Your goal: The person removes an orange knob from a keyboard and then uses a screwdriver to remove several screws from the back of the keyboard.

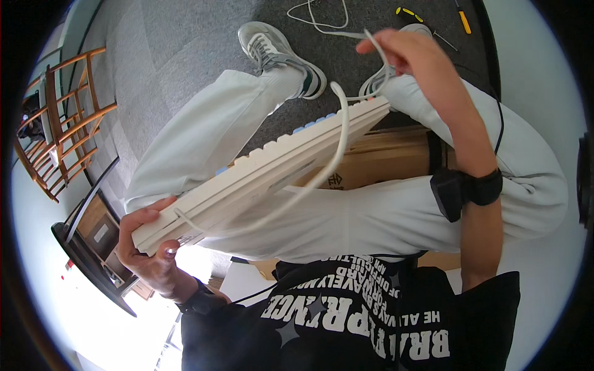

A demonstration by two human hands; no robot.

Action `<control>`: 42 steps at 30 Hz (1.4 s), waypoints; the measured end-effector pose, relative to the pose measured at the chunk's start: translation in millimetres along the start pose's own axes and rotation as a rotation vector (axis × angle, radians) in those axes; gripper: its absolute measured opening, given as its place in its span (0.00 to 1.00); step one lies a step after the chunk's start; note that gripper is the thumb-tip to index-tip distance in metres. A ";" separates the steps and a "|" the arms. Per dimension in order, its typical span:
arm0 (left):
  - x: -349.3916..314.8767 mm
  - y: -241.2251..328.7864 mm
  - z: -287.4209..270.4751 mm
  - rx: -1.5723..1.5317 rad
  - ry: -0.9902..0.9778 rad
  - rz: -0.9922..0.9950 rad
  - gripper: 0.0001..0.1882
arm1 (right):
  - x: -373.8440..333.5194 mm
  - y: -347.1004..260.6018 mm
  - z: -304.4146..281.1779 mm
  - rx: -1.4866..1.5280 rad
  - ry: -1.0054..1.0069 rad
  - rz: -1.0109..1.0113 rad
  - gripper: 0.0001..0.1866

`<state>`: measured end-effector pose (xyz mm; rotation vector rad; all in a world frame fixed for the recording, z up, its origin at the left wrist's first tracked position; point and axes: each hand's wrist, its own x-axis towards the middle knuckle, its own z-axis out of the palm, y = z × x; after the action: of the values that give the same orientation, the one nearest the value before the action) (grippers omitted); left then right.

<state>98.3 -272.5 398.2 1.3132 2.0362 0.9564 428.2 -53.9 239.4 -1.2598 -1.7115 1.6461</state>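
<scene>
The carpet (185, 43) is filling the top of the view, grey, under 2 pale sneakers (278, 52). The person is sitting with pale trousers (204, 136) stretched toward it, and a brown box (383, 154) is lying between the legs. A wooden chair (62, 123) is standing at the far left, and a dark monitor (93, 247) is tilting below it. The keyboard (260, 173), cream with a few blue keys, is slanting on edge across the lap, underside toward the camera. The left hand (151, 250) is gripping its lower end, fingers wrapped around the edge. Its white cable (337, 142) is curving from the underside up past the top end. The right hand (411, 55) is pinching that cable above the keyboard's top end, fingers closed on it. A black band (464, 188) is sitting on the right wrist. 2 yellow-handled tools (464, 21) are lying on the carpet, top right.
</scene>
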 end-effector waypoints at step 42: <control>36.5 56.8 132.7 0.296 -0.358 0.502 0.23 | -15.8 75.5 58.9 -0.716 -0.083 -0.317 0.09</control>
<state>213.9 -186.5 360.3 2.0533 1.6425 0.5631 409.9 -108.4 161.2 -1.1133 -2.5223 0.9328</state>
